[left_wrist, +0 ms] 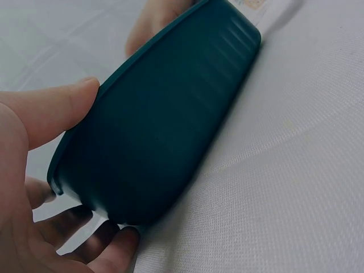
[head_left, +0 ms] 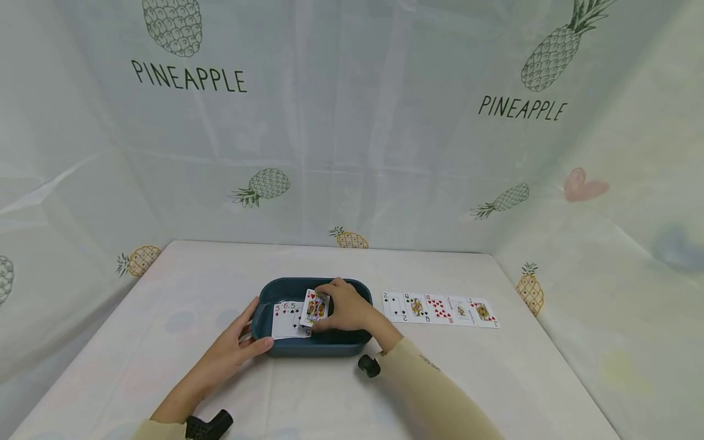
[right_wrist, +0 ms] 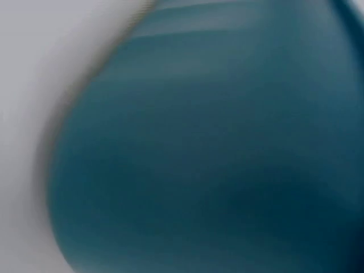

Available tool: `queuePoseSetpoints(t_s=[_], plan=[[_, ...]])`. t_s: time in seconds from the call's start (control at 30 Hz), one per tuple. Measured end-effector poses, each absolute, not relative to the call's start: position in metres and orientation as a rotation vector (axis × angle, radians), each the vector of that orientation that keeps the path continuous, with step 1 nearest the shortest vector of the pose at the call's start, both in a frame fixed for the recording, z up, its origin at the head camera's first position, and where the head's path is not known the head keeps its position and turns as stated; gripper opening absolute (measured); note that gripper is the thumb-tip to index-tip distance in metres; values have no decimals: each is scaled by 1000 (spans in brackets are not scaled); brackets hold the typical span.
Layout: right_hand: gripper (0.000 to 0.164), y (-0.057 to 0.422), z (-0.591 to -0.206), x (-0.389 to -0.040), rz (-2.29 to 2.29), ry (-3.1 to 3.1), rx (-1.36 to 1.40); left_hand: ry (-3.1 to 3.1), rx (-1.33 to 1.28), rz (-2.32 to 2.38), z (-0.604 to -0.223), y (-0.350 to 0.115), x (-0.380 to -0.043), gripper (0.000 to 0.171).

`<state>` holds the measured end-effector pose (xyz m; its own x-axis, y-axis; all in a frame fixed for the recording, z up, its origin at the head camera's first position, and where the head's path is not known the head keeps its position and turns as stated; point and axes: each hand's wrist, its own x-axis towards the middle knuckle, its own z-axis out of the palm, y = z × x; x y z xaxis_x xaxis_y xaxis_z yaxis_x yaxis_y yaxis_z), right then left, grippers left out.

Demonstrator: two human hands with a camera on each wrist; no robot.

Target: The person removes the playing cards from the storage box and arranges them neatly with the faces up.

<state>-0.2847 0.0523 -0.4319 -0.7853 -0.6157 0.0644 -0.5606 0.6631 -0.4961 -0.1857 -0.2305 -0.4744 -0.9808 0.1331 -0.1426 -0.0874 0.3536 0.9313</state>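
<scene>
Here, the left hand point(head_left: 228, 354) grips a dark-blue rounded tray point(head_left: 316, 349) at left; the right hand point(head_left: 348, 305) pinches a white court card point(head_left: 315, 307) over white number cards point(head_left: 283, 321) inside; its edge, catching, could displace them.

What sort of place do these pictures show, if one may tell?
Probably a makeshift filming corner: pineapple-print sheets hang behind and beside a white-covered table, and small black devices sit near both wrists.
</scene>
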Motion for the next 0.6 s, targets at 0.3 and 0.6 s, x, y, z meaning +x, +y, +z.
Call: queuePoseSetpoints(t_s=[0.3, 0.6], plan=[[81, 86, -411, -274, -900, 2756, -958, 2427, 39, 1687, -474, -229, -185, 102], [82, 139, -403, -253, -1095, 2769, -874, 2432, 32, 1673, -474, -229, -184, 103]])
